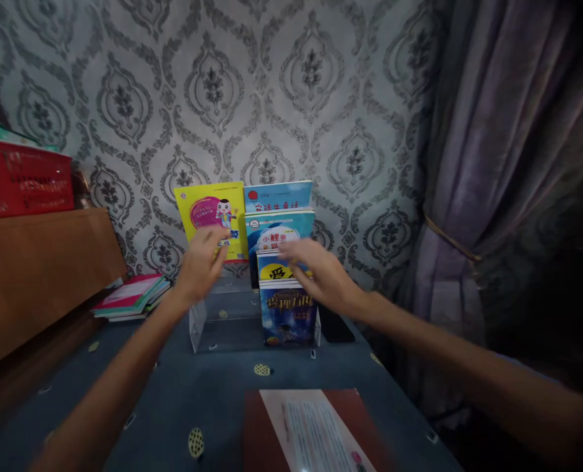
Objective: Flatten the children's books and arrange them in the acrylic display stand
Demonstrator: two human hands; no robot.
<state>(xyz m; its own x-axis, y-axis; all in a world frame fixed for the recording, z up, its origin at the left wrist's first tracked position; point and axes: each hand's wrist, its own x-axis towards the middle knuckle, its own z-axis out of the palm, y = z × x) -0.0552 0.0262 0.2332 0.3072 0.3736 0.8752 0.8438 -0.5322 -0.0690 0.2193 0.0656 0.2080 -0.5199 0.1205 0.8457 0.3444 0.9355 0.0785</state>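
Note:
My left hand point(201, 265) is in front of a yellow book point(207, 210) with a cartoon figure on its cover. Its fingers point right with the thumb apart, and nothing shows in them. In front of the blue-covered books point(276, 226) is my right hand point(323, 272), fingers stretched left and thumb apart, also slightly blurred. Whether its fingertips touch a cover I cannot tell. A clear stepped stand point(227, 331) holds these books in tiers, with a dark blue book point(287, 318) lowest at the front right.
A red-brown book point(262, 432) with a white band lies near the front edge of the patterned blue cloth point(213, 393). Several stacked books point(131, 295) lie left, beside a wooden cabinet point(46, 275) bearing a red basket point(23, 177). A black flat object point(338, 328) lies right of the stand.

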